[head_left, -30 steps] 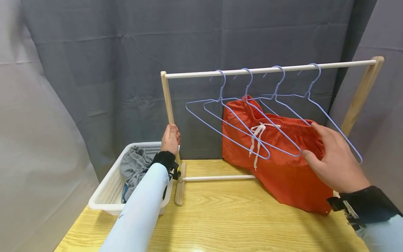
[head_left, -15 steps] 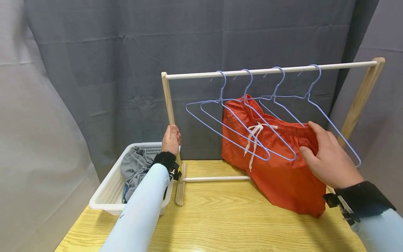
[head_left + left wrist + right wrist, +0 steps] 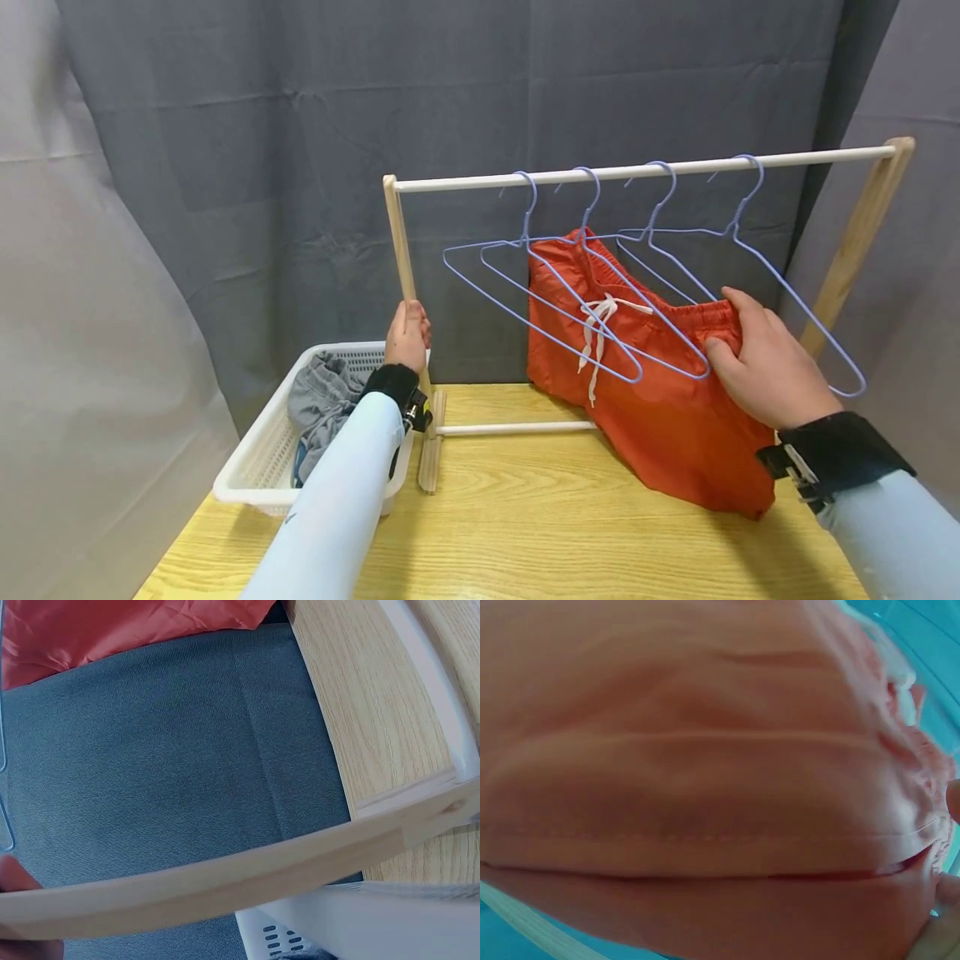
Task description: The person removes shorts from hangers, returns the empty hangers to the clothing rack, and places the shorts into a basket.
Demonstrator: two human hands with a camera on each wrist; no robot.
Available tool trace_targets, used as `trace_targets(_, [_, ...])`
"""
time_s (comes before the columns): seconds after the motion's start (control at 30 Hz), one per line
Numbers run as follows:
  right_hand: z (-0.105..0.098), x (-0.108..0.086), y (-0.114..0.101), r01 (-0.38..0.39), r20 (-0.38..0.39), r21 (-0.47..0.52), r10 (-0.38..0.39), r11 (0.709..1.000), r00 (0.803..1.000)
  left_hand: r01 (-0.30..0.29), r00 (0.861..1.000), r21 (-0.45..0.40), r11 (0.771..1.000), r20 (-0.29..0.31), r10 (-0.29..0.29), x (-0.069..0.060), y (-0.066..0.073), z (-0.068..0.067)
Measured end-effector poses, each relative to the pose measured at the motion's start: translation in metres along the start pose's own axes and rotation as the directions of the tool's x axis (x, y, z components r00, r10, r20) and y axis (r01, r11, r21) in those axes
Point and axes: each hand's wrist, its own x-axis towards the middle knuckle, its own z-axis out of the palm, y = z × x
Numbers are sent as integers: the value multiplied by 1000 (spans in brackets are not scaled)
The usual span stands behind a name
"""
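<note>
Head view, hangers (image 3: 584,237) before (seemingly) shorts (image 3: 667,408), basket (image 3: 251,493)

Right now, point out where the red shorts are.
In the head view, the red shorts are right of centre, below the rail and behind the two leftmost blue hangers, with the right hand gripping their waistband.

Gap under top rail (image 3: 465,183), between left upright (image 3: 400,242) and leftmost blue hanger (image 3: 527,220): hand could pass. Two left hangers cross before red drawstring shorts (image 3: 675,433), obstructing frontal reach. Rightmost hanger (image 3: 782,282) crowds right hand (image 3: 772,362). White basket (image 3: 251,495) obstructs left upright's outer side. Passage over table front (image 3: 540,542).
</note>
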Motion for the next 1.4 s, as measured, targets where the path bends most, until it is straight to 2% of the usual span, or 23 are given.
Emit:
trace_targets(0.27, [-2,7,0,1,104,32,-4,999,995,0,1000,3,1000,0,0,1,1,0])
trace_targets(0.43, [-2,11,1,15,112,56,-21,998,993,3,1000,15,1000,-10,-3,0,-1,1])
trace_targets(0.57, [-2,11,7,32,49,74,-36,997,998,5,1000,13,1000,-11,-5,-2,-2,2])
trace_targets(0.8, [-5,6,21,-19,-44,114,24,993,999,-7,1000,-5,1000,14,7,-4,2,7])
trace_targets(1.0, [-7,0,28,-26,-121,146,44,989,992,-15,1000,5,1000,25,15,-2,0,9])
trace_targets(1.2, [-8,-2,31,-51,-158,146,75,988,985,-14,1000,0,1000,20,14,-2,-1,10])
trace_targets(1.4, [-15,-2,30,-91,-139,169,115,981,984,-13,1000,2,1000,18,13,-2,-1,8])
